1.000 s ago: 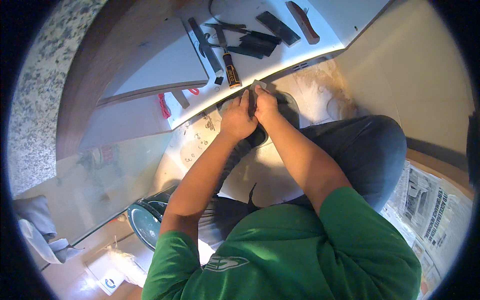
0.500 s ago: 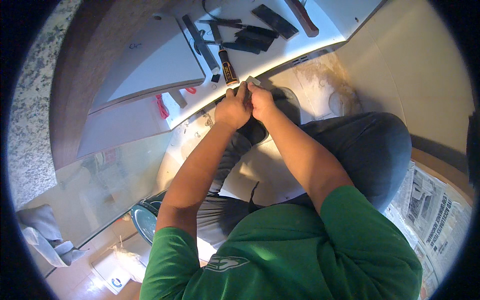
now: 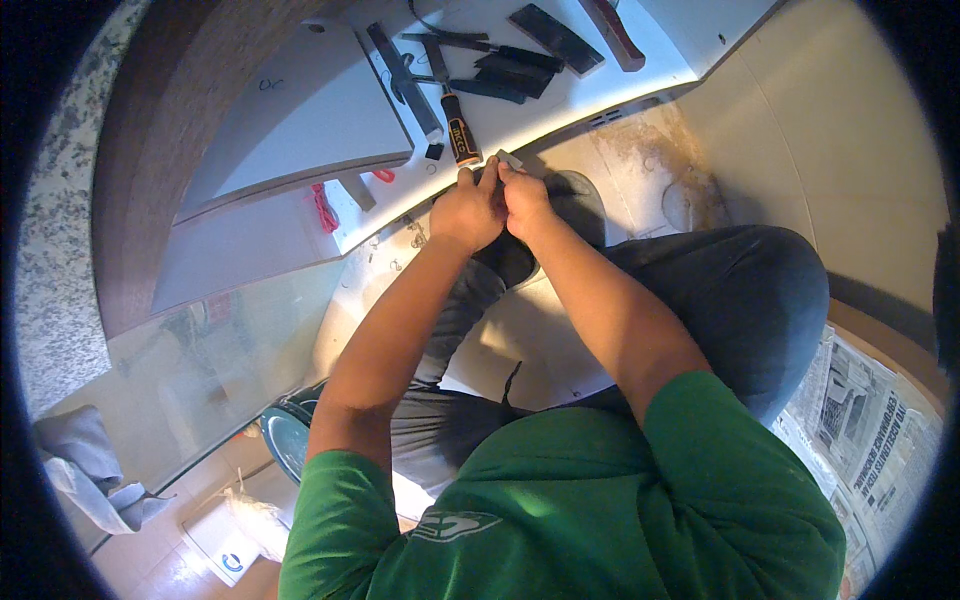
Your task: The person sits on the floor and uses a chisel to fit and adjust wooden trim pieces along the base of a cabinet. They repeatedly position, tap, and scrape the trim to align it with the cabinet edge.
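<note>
In front of my knees, at the edge of the white cabinet board [image 3: 520,110], my two hands meet. My right hand [image 3: 526,206] is closed, with a small pale flat piece [image 3: 510,159] showing beyond its fingertips. Pressed against it is my left hand [image 3: 470,212], its fingers bent and two fingertips reaching toward that piece. What lies between the palms is hidden. Just beyond the left fingertips rests a chisel [image 3: 460,130] with a black and orange handle. Left of it lies a long dark bar [image 3: 403,82], with a small black block [image 3: 434,152] near its end.
Several dark flat pieces [image 3: 515,75] and a black slab [image 3: 556,40] lie farther back, beside a reddish-brown handle [image 3: 614,35]. A red cord bundle [image 3: 325,208] is at the left. Glass [image 3: 230,350] stands near a grey cloth [image 3: 85,465]. Newspaper [image 3: 870,430] covers the right side.
The hands stay together at the board's edge, with only slight finger movement around the pale piece. The whole view has shifted a little; the tools lie as before.
</note>
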Tool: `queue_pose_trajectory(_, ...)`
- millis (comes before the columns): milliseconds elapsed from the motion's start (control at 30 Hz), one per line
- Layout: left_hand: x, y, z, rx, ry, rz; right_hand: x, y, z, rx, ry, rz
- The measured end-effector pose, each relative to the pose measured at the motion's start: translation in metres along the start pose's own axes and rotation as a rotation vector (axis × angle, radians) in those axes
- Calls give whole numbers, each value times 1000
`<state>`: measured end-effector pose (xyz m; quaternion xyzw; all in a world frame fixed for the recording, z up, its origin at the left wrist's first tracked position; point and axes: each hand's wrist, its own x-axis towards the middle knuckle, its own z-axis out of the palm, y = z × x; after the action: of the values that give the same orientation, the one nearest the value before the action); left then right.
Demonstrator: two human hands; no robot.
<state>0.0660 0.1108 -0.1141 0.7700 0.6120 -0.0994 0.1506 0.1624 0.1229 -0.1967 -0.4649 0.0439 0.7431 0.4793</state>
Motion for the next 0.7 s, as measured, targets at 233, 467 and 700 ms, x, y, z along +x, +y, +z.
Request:
queue_pose_trajectory(233,7,-14,8,-6,-20,45,-5,-1,5,-74,22,13)
queue_pose_trajectory(467,18,-6,14,16,-3,32,24,6,-5,-70,22,-77)
queue_pose_trajectory(700,15,5,-7,48,-49,-40,-2,-9,9,-13,-16,-33)
